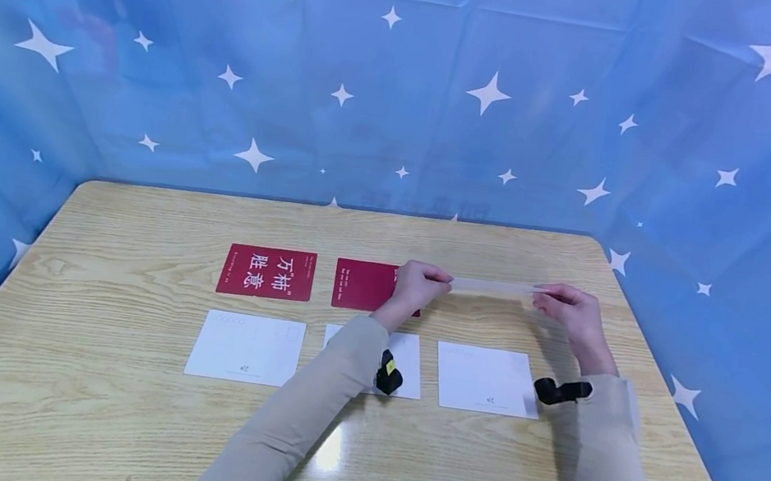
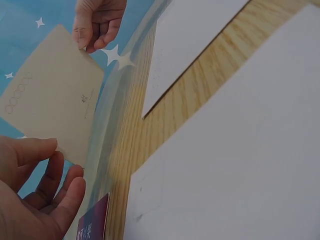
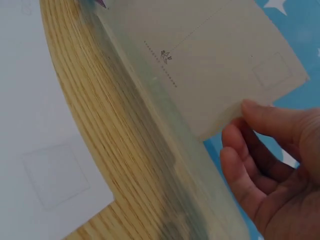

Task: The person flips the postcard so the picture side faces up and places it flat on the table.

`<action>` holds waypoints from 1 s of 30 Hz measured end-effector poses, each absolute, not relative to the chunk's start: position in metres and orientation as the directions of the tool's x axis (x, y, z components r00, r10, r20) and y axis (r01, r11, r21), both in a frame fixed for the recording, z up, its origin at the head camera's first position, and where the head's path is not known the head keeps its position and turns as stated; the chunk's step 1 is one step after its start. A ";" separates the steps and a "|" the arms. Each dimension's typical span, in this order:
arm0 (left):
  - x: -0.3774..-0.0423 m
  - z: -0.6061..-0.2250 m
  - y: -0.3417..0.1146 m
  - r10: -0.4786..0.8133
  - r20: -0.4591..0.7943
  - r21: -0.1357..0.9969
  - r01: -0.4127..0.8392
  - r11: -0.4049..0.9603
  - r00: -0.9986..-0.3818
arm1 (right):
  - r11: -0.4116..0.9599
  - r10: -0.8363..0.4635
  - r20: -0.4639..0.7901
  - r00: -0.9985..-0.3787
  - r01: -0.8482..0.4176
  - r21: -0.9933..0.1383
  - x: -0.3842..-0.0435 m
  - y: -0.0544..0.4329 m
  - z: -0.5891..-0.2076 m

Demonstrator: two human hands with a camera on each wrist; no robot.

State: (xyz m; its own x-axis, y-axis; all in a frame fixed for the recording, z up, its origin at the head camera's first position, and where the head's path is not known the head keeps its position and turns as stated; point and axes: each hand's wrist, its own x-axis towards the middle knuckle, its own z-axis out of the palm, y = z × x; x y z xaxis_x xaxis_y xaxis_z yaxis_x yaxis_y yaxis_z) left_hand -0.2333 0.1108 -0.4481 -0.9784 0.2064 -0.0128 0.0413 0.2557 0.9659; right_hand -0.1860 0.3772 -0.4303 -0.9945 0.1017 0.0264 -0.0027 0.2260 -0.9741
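A postcard is held up above the back right of the table, almost edge-on in the head view. My left hand pinches one end between thumb and fingers, and my right hand pinches the opposite end. Both wrist views show its pale printed side, with small circles, a stamp box and a little emblem. Beneath my left hand lies a red card, partly covered by it. A white postcard is partly hidden by my left forearm.
Another red card with white characters lies at the back left. White postcards lie in the front row, one at its left and one at its right. A blue star-patterned cloth hangs behind the wooden table.
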 end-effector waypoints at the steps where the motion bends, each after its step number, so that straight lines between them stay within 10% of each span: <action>1: -0.233 -0.448 0.111 0.207 -0.013 0.966 0.041 0.254 -0.978 | 0.187 0.087 0.027 -0.996 -0.010 -0.982 -0.185 0.378 -0.431; 15: -0.233 -0.455 0.108 0.293 -0.112 0.962 -0.030 0.270 -0.950 | 0.403 0.074 -0.056 -0.996 0.081 -0.911 -0.181 0.392 -0.438; 24: -0.232 -0.456 0.108 0.350 -0.112 0.973 -0.031 0.231 -0.930 | 0.147 0.025 -0.145 -0.989 0.147 -0.978 -0.180 0.396 -0.442; 30: -0.230 -0.455 0.110 0.369 -0.103 0.975 -0.019 0.223 -0.924 | 0.381 0.043 -0.128 -0.991 0.135 -0.915 -0.180 0.396 -0.449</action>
